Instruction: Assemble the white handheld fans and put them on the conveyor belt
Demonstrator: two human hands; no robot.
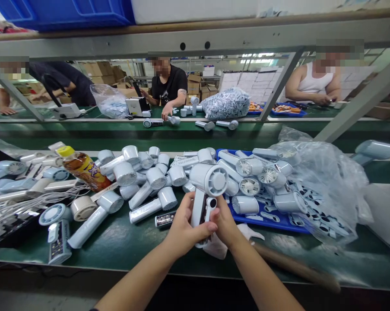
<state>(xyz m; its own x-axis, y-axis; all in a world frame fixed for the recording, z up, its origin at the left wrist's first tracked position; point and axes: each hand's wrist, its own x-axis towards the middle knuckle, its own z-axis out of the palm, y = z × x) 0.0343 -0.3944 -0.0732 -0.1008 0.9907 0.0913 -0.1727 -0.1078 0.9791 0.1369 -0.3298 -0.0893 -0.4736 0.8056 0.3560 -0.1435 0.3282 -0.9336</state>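
Note:
In front of me, a pale blue handheld fan point(209, 178) is upright, its round vented head at the top. My left hand point(187, 231) is wrapped around the fan's handle, the thumb across the front. My right hand point(227, 224) is closed at the handle's right side, its fingers on a small pale blue cover piece point(210, 204) with a black round spot. This piece lies against the handle's front; whether it is seated there I cannot tell. Behind my right wrist is a white object point(218, 247), partly hidden.
Many similar fans point(156, 178) are heaped behind and left. A blue tray point(266, 222) holds fans and cover pieces, beside a clear plastic bag point(334, 185) of small parts. A drink bottle point(84, 168), cables point(49, 196) and a wooden handle point(298, 265) lie around. Co-workers point(170, 82) sit across.

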